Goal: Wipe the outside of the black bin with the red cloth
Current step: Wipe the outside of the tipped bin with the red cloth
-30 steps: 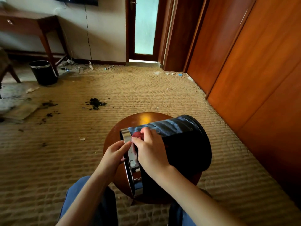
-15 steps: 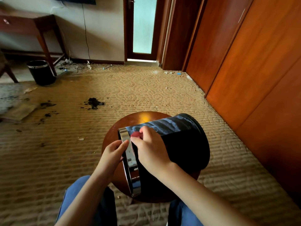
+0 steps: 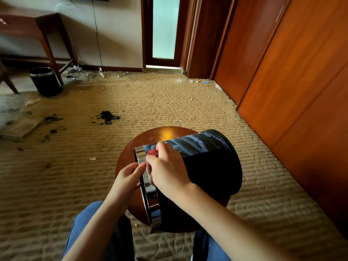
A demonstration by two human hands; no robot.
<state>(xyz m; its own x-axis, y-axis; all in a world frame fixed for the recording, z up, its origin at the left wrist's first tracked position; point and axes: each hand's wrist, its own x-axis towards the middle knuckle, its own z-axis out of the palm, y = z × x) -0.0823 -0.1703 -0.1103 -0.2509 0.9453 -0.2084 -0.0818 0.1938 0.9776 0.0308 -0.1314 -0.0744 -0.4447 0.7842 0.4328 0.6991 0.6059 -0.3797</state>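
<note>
I see a tan carpet (image 3: 169, 102) with a raised wavy pattern. A round wooden stool (image 3: 140, 140) stands on it close in front of me, its top gleaming. Further out, dark crumbs (image 3: 108, 116) lie on the carpet, with a flat cardboard piece (image 3: 20, 126) to their left. At far left a desk (image 3: 37, 25) stands against the wall. A far bin (image 3: 45, 81) is upright beside its leg, with cables (image 3: 75, 71) tangled nearby. A frosted door (image 3: 163, 27) faces me, and wooden panels (image 3: 291, 72) line the right. Blue trouser legs (image 3: 84, 227) fill the bottom edge.
</note>
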